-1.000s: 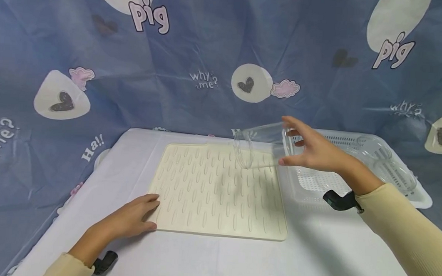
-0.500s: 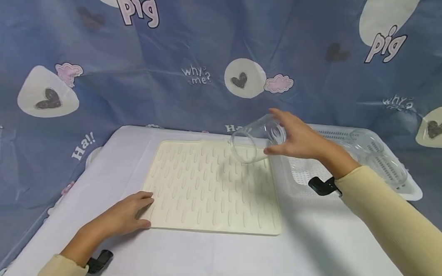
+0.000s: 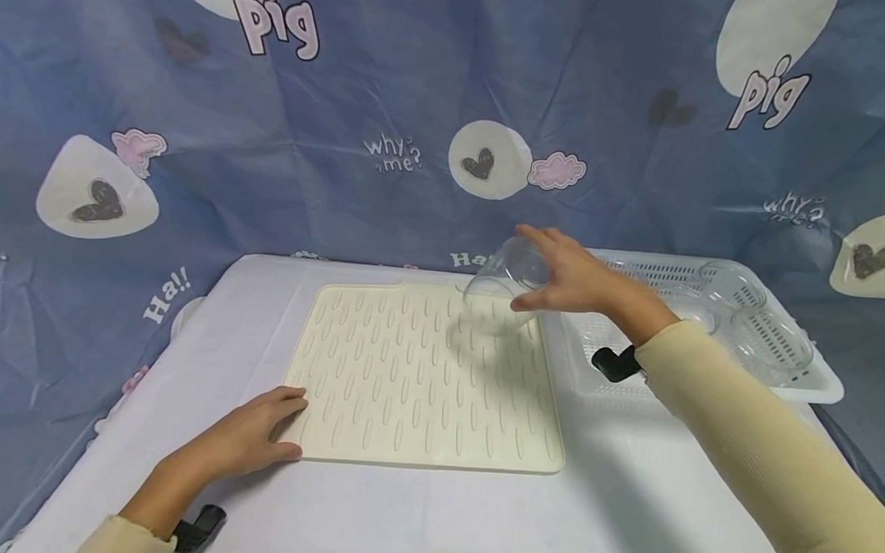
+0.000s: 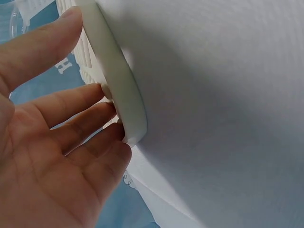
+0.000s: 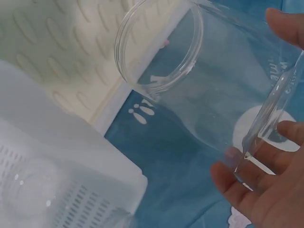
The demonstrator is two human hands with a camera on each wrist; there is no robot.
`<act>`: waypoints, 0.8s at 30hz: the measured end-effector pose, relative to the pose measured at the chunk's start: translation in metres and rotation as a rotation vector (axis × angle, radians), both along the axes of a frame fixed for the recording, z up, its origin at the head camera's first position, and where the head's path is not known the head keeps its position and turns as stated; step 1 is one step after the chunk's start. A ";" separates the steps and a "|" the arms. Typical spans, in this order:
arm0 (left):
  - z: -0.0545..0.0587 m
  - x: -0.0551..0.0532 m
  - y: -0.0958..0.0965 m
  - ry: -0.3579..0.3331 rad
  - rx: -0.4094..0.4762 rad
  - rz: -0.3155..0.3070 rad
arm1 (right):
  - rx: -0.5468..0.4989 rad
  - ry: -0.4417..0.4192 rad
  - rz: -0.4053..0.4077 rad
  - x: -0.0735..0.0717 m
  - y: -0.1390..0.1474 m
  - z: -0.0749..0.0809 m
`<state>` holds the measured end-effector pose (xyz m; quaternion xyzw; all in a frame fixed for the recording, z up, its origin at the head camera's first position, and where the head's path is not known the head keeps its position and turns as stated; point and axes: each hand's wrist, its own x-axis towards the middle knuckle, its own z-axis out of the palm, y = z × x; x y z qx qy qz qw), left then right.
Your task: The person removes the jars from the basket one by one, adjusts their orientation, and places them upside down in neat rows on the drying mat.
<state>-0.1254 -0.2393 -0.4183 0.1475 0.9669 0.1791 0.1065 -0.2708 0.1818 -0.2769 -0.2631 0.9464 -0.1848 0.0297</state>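
Note:
My right hand [image 3: 573, 275] holds a clear cup [image 3: 490, 296] by its base end, above the far right part of a cream ridged mat [image 3: 421, 392]. The cup is tilted, its mouth slanting down to the left. In the right wrist view, the thumb and fingers curl round the base of the cup [image 5: 218, 90], and its ringed rim points away from the palm. My left hand [image 3: 246, 433] rests at the mat's near left corner. Its fingertips and thumb touch the mat's edge [image 4: 116, 71] in the left wrist view, the fingers loosely extended.
A white perforated basket [image 3: 820, 388] stands right of the mat and holds several clear cups [image 3: 770, 340]. White cloth [image 3: 370, 515] covers the table. A blue printed curtain [image 3: 393, 73] hangs close behind it.
My right hand has moved left and turned the cup from nearly level to mouth slanting down, lowering its rim over the mat. The left hand stays at the mat's corner.

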 end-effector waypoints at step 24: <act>0.000 -0.001 0.002 -0.009 -0.011 0.016 | 0.033 -0.092 -0.020 -0.017 -0.010 -0.026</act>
